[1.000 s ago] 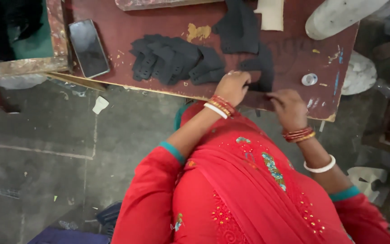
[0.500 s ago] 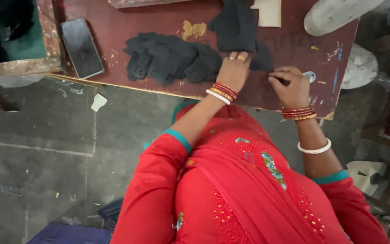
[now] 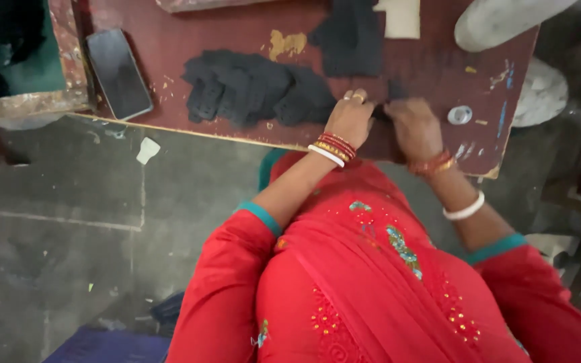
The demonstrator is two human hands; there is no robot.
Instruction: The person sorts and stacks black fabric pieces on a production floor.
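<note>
A: Quick pass, left to right. Phone (image 3: pixel 118 72) lies far left of both hands, on the bench (image 3: pixel 237 27). Black pile (image 3: pixel 253 93) sits just left of the left hand (image 3: pixel 350 119).

B: Left grip?

A: Fingers curled down, pressing on a small black piece (image 3: pixel 379 111) at the bench's near edge. Looks like a pinch; can't tell how tight.

B: Right hand (image 3: pixel 413 126)?

A: Just right of it, touching the same piece from the other side. Blurred, so its grip can't be told for sure. Small round cap (image 3: pixel 460 115) lies just right of that hand.

B: Tip for the step?

A: I'd judge both hands should stay close on the piece, left pinning it flat, right working the edge, and keep it off the pile so nothing snags.
</note>
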